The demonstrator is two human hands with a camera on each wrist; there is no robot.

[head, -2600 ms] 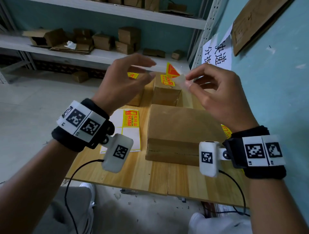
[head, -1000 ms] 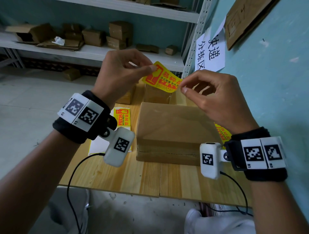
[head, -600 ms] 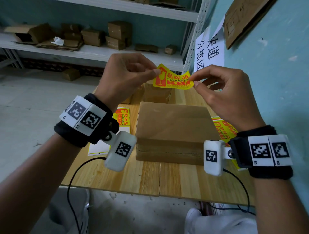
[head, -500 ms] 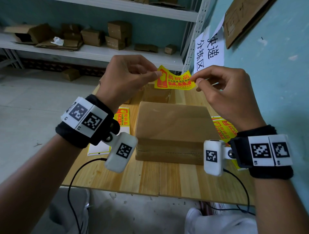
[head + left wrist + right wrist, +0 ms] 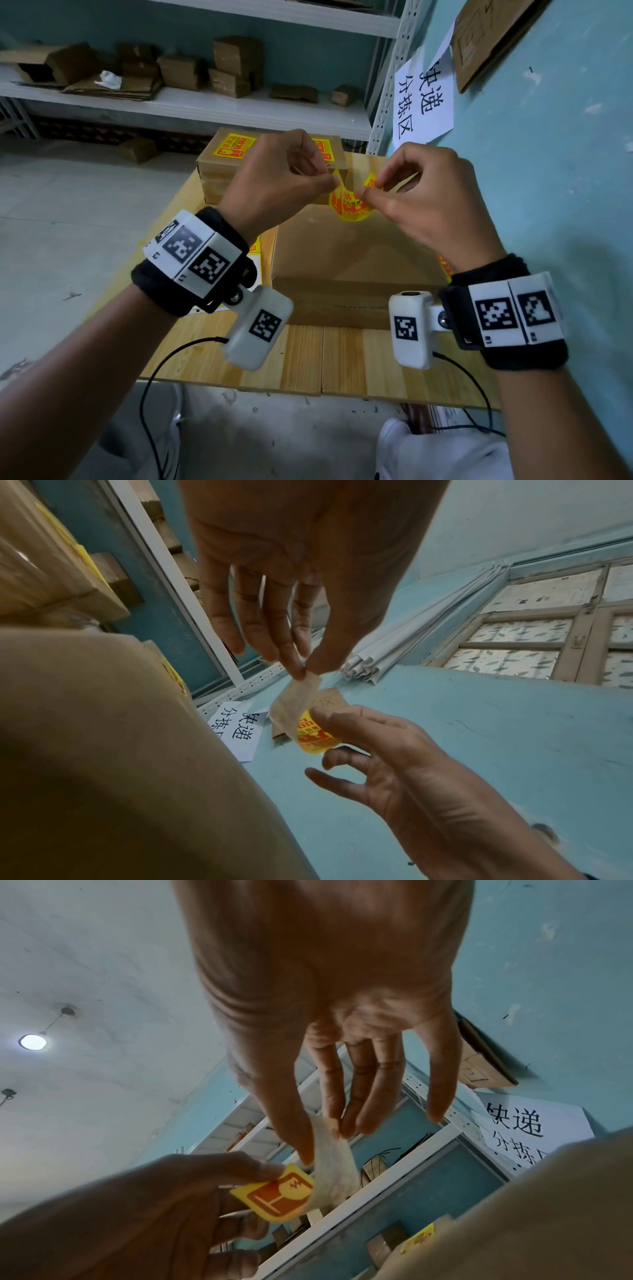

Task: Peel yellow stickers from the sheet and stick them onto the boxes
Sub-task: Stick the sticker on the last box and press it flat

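Note:
A yellow sticker [image 5: 348,207] with red print sags in a U between both hands. My left hand [image 5: 334,182] pinches its left end and my right hand [image 5: 363,194] pinches its right end. The bend hangs over the far edge of a large plain cardboard box [image 5: 352,255]; I cannot tell whether it touches. The left wrist view shows the sticker [image 5: 298,704] pale side up below the left hand [image 5: 305,670]. In the right wrist view the right hand [image 5: 323,1141] pinches the curled sticker [image 5: 333,1168].
Two smaller boxes [image 5: 219,168] with yellow stickers on top stand behind the large one on the wooden table [image 5: 318,359]. Sticker sheets lie left [image 5: 255,247] and right [image 5: 444,268] of the large box. A teal wall with a paper sign [image 5: 423,102] runs close on the right.
The sticker was stretched flat between my hands above the boxes. My hands have come closer together and lower, so the sticker now sags in a U over the large box.

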